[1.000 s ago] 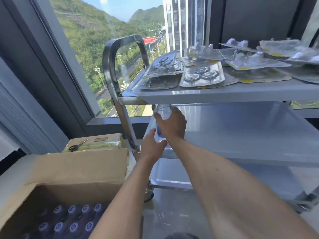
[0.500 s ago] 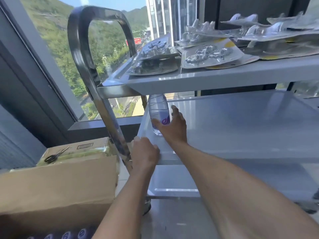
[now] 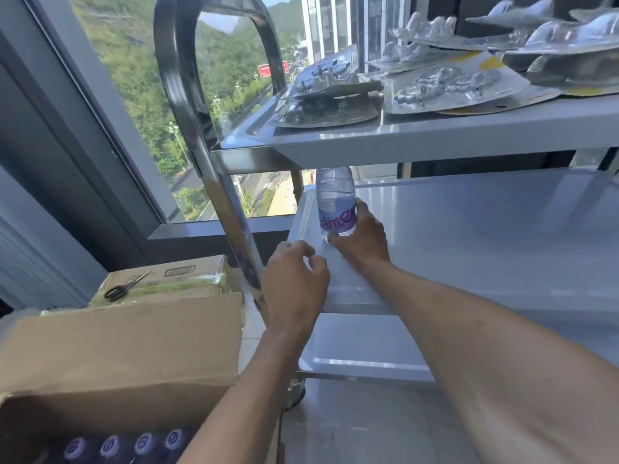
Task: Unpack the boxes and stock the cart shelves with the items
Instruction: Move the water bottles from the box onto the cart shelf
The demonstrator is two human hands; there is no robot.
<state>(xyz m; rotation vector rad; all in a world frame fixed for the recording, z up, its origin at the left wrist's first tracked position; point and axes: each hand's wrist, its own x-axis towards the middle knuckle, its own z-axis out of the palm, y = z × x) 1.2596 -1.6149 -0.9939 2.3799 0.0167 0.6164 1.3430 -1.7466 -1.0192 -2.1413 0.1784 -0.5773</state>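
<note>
A: Bottle position?

B: Clear plastic water bottle with a purple label (image 3: 336, 209) stands upright at the left rear corner of the grey metal cart's middle shelf (image 3: 469, 236). Right hand (image 3: 363, 241) grasps its lower body, fingers (image 3: 363, 209) curled round the label, thumb at the base.

A: Left hand?

B: Left hand (image 3: 294, 286) sits just left of the right-hand fingers, over the shelf's front edge, fingers loosely curled, holding nothing.

A: Surroundings?

B: Above the fingers, clear blister packs (image 3: 445, 92) lie on the top shelf. Below left, an open brown cardboard box (image 3: 127, 346) shows purple bottle caps (image 3: 144, 445); black-handled scissors (image 3: 125, 286) rest on a smaller carton (image 3: 187, 272) behind.
</note>
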